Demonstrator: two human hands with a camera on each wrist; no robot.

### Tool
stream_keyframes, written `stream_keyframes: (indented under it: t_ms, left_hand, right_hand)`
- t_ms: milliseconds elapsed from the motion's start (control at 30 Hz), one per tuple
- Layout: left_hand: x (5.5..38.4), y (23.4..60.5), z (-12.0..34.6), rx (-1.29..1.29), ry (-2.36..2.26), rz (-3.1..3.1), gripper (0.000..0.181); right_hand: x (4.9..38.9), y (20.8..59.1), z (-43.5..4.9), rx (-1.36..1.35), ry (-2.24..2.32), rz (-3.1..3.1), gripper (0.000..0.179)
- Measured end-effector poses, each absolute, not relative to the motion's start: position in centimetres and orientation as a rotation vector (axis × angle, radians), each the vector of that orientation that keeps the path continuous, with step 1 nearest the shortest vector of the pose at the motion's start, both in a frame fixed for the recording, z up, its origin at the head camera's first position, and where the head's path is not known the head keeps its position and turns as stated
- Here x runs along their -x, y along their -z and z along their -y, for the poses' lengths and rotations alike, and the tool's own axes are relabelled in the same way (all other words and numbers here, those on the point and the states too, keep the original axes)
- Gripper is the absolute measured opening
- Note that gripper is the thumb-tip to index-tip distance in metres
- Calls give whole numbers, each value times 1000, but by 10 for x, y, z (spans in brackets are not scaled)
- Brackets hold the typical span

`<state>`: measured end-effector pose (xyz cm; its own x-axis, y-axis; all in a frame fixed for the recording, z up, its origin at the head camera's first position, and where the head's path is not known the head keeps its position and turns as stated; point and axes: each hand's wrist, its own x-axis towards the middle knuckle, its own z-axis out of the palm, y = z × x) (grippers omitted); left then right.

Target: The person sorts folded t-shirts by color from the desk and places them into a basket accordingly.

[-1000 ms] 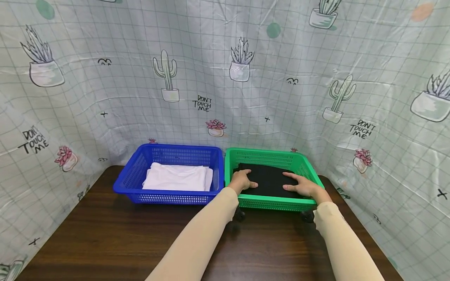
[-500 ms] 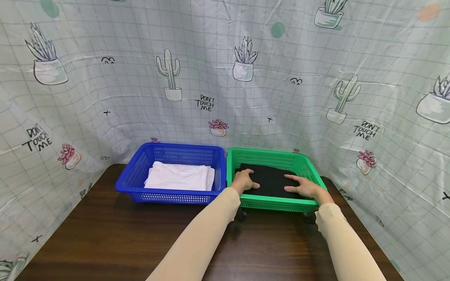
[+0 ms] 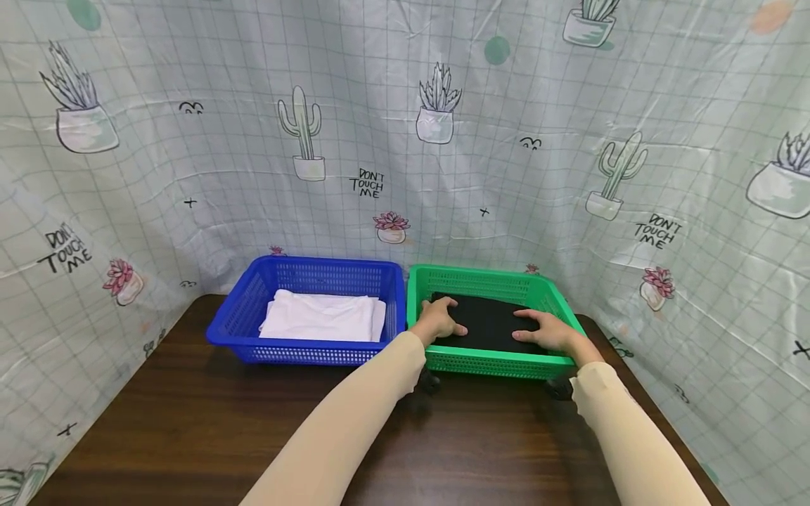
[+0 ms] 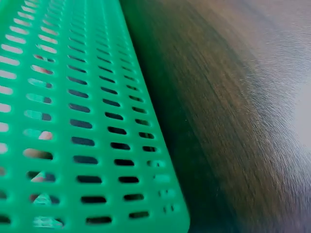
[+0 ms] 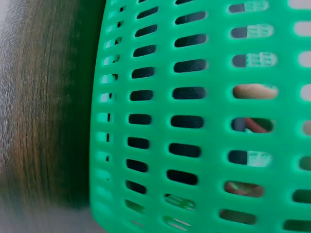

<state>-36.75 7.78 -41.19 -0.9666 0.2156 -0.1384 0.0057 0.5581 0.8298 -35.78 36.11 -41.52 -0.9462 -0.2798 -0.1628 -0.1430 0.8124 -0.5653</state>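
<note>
In the head view a folded black cloth (image 3: 484, 323) lies flat inside the green plastic basket (image 3: 500, 356). My left hand (image 3: 434, 321) reaches over the front rim to the cloth's left end, with thumb and fingers spread apart. At its right end is my right hand (image 3: 549, 333), fingers extended over the cloth. Neither hand's fingers are curled round the fabric in what shows. Both wrist views face the basket's slotted wall, the left one showing its side (image 4: 104, 116) close up, the right one likewise, and the hands are hidden there.
A blue plastic basket (image 3: 310, 343) stands to the left, close beside the green one, holding folded white cloth (image 3: 319, 316). Both baskets sit at the back of a dark wooden table (image 3: 209, 429). A cactus-print curtain (image 3: 253, 140) hangs close behind and along both sides.
The hands have stayed at the two ends of the black cloth. In the last half second the right hand has lifted slightly and the left wrist has shifted a little left. The baskets stand unchanged.
</note>
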Motion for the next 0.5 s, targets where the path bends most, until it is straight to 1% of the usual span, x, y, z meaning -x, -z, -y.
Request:
stream_keyframes:
  t_ms: [100,233,500]
  left_hand:
    - [365,406,-76,-251,-1371,-2585,65]
    - [362,393,-67,-426,-1363,-2560,64]
    - [354,363,-27,-709,-1313,-2525,63]
  right_hand:
    - [352,406,-360,338,749,-2782,69]
    - [345,395,-361,382,639,-2834,65]
    - [324,376,-368,456,645,-2858,64]
